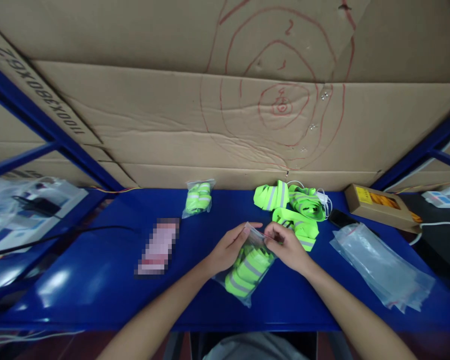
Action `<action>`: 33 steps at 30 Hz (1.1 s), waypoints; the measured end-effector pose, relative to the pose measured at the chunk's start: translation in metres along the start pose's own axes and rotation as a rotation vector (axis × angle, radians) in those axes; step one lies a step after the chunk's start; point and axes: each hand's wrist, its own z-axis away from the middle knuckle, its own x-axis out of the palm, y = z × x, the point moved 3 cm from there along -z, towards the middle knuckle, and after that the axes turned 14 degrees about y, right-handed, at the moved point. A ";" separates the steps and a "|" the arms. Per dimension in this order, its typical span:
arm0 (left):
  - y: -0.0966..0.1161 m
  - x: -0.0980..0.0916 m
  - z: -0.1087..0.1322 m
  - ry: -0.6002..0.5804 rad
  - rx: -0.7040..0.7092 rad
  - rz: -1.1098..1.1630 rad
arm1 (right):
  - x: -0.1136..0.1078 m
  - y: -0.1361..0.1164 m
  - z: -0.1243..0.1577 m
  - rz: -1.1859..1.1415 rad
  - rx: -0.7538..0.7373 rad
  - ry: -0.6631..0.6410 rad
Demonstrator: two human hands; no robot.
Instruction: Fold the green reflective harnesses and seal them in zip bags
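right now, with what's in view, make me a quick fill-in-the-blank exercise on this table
1. Besides the bag held by the left hand and right hand, ____ other filled bag sits on the table.
2. The tabletop is ____.
3. The flat clear bags lie nearer the ____ hand.
4. The rings on the cardboard are ____.

Missing words: one; blue; right; red

Red-ringed cardboard [225,115], brown box [382,207], white cable [440,224]
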 end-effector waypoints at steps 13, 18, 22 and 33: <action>0.000 0.005 0.001 -0.057 0.027 0.038 | 0.003 -0.001 0.001 0.018 -0.028 -0.006; -0.003 0.006 0.003 -0.025 0.045 -0.043 | 0.002 -0.002 0.002 0.049 -0.035 -0.014; -0.006 0.002 0.003 0.152 0.061 -0.059 | 0.001 -0.005 0.003 0.099 -0.050 -0.013; -0.001 0.007 0.006 0.143 0.112 -0.080 | 0.001 -0.013 0.007 0.153 -0.132 -0.007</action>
